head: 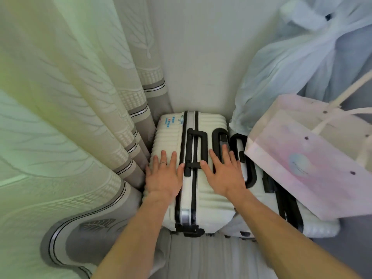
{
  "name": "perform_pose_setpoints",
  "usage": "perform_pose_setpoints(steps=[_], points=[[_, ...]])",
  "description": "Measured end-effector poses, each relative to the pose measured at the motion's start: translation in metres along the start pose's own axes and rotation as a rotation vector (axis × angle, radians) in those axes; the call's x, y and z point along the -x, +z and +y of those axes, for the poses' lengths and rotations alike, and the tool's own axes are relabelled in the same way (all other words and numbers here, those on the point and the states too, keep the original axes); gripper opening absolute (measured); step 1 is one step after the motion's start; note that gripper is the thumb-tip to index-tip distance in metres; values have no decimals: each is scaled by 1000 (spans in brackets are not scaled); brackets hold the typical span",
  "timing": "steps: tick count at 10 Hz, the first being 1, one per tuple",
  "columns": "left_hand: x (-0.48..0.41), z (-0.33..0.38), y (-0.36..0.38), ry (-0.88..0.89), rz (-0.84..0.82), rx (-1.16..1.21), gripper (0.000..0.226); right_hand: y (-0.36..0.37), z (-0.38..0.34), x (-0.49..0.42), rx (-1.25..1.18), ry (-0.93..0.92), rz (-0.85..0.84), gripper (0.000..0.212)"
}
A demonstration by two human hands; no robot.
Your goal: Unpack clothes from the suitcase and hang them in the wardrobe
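Observation:
A white ribbed hard-shell suitcase [209, 204] with black trim stands upright and closed in a corner against the wall. Its black top handle [198, 143] runs between my hands. My left hand [164, 176] lies flat on the left part of the top, fingers straight, a ring on one finger. My right hand [224, 172] lies flat on the right part, thumb touching the handle's near end, fingertips by the telescopic handle recess [221, 135]. No clothes or wardrobe are in view.
A second white suitcase [318, 226] stands just right of the first, partly under a pink translucent gift bag [314, 162]. Pale green and grey curtains [70, 121] hang at the left. A filmy plastic cover [281, 67] drapes at the upper right. Grey floor [201, 258] lies below.

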State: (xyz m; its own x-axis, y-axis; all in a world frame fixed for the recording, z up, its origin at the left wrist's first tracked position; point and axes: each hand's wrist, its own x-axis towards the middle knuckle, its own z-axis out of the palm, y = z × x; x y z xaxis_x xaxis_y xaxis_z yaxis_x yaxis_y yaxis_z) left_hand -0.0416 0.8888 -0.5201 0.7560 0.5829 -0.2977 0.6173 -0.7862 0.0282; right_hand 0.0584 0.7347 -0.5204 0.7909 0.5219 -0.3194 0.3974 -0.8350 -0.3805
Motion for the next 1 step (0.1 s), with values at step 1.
perform_pose_setpoints(steps=[1], points=[[18, 11, -21, 9, -24, -36, 52, -22, 8, 32, -48, -99, -5, 58]])
